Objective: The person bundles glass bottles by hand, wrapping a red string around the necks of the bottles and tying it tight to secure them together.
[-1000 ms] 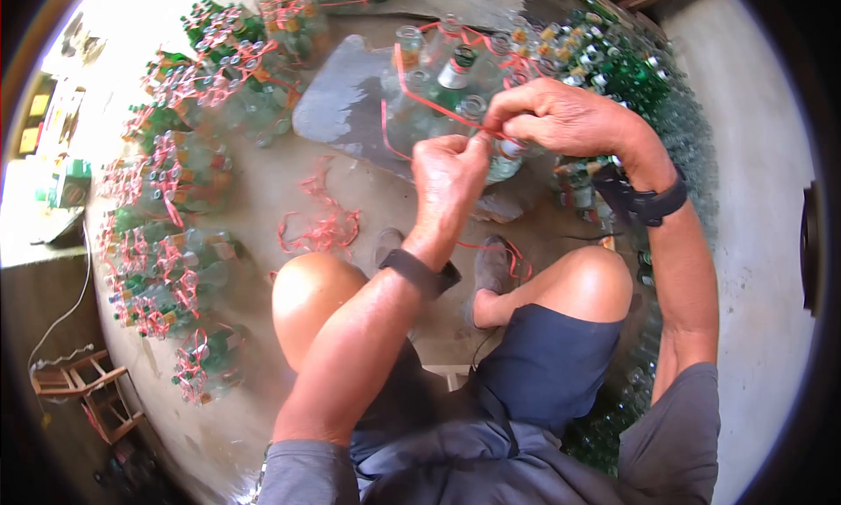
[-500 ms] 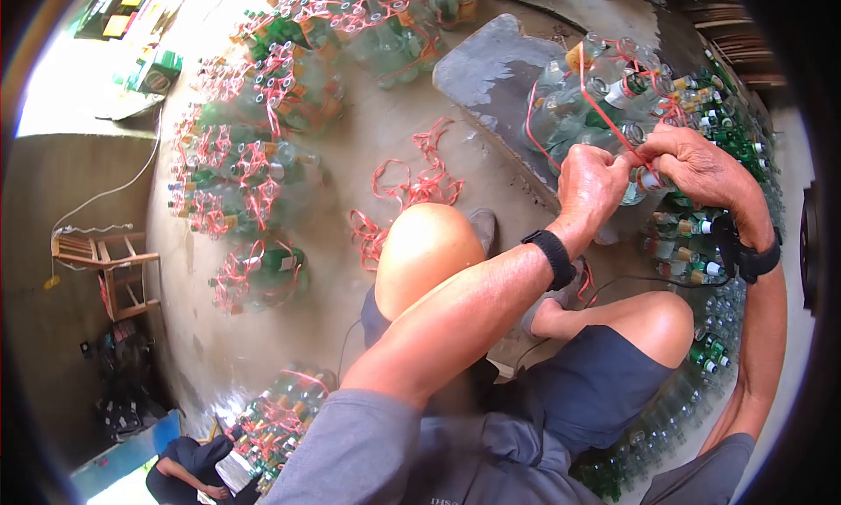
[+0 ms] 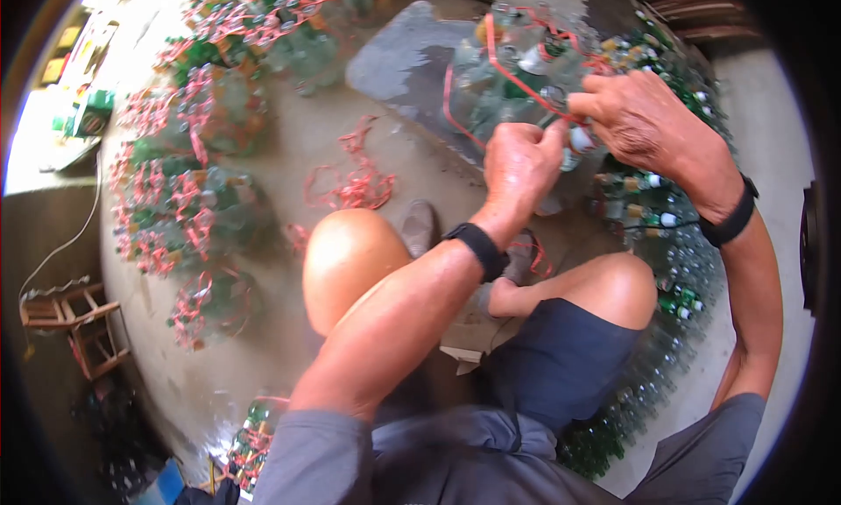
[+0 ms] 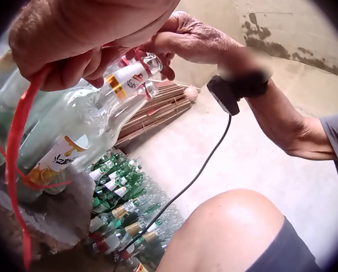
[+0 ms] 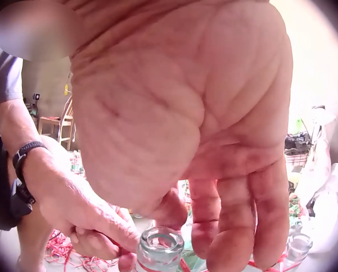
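Note:
A bundle of clear bottles [image 3: 504, 93], with one green neck among them, stands upright with red strap [image 3: 492, 49] round it. My left hand [image 3: 521, 163] grips the strap at the bundle's near side, fingers curled; in the left wrist view a length of strap [image 4: 13, 153] hangs from that hand [image 4: 90, 28]. Just right of it, my right hand [image 3: 639, 120] pinches the strap by the nearest necks. In the right wrist view its long fingers reach down beside a bottle mouth [image 5: 160, 249], and the thumb's grip is partly hidden.
The bundle stands by a grey slab [image 3: 394, 63]. Loose red strap [image 3: 355, 185] lies on the floor. Strapped bottle bundles [image 3: 188, 207] stand at left, and many bottles [image 3: 670, 303] line the right wall. A black cable [image 4: 214, 150] hangs from the right wrist.
The head view swung right, then partly back left. My right hand has drawn slightly away from my left, leaving a small gap between them. The bundle stays upright.

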Tool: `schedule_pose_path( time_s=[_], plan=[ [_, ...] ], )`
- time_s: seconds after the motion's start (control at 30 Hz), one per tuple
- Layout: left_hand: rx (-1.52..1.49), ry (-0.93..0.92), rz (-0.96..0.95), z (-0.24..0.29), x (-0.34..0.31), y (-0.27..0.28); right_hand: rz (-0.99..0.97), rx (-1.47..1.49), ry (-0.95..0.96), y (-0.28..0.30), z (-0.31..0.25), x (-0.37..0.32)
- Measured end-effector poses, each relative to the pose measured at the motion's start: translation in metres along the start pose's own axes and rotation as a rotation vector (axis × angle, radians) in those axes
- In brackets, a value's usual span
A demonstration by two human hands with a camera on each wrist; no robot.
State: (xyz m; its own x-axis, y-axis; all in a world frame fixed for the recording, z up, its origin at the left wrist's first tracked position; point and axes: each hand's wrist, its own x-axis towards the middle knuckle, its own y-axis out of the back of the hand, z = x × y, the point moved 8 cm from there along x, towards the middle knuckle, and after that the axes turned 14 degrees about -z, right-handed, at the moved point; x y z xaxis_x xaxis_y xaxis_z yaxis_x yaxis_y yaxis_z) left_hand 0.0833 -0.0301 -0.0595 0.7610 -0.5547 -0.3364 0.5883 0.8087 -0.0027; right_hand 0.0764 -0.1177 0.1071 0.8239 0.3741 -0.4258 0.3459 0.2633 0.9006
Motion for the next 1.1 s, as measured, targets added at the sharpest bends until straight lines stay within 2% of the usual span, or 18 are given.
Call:
schedule_pose_path(
  time_s=[0.27,0.5,0.57,0.6,0.67,0.7,0.83,0.9,0.93,1.0,1.03,1.1],
  plan=[
    [-0.064,-0.019,-0.086,0.015,-0.010,0.000,-0.014,-0.167,-0.003,0.012,0.008,0.001],
    [-0.013,-0.060,-0.070,0.025,-0.009,0.001,-0.024,-0.042,0.028,0.016,0.022,0.002],
    [-0.055,-0.075,-0.061,0.023,-0.008,0.000,-0.017,0.076,0.150,0.014,0.027,0.003],
    [-0.058,-0.075,-0.061,0.025,-0.008,0.001,-0.021,0.074,0.151,0.010,0.030,0.004],
    [-0.088,-0.083,-0.061,0.028,-0.008,0.000,-0.012,0.497,0.157,0.003,0.042,0.005],
    [-0.089,-0.085,-0.062,0.030,-0.008,0.000,-0.029,0.610,0.114,-0.003,0.043,0.004],
    [-0.070,-0.074,-0.050,0.031,-0.008,-0.001,-0.065,0.748,0.108,-0.009,0.043,0.003],
    [-0.067,-0.068,-0.052,0.030,-0.007,-0.001,-0.067,0.813,0.042,-0.012,0.048,0.001],
    [-0.049,-0.085,-0.046,0.032,-0.008,-0.001,-0.068,0.814,0.041,-0.012,0.049,0.001],
    [-0.032,-0.104,-0.040,0.037,-0.011,-0.001,-0.021,0.516,0.061,-0.004,0.049,-0.001],
    [-0.018,-0.092,-0.040,0.039,-0.013,-0.001,-0.021,0.514,0.061,-0.001,0.049,-0.003],
    [-0.003,-0.081,-0.043,0.041,-0.015,-0.002,-0.023,0.356,-0.008,0.004,0.053,-0.008]
  ],
)
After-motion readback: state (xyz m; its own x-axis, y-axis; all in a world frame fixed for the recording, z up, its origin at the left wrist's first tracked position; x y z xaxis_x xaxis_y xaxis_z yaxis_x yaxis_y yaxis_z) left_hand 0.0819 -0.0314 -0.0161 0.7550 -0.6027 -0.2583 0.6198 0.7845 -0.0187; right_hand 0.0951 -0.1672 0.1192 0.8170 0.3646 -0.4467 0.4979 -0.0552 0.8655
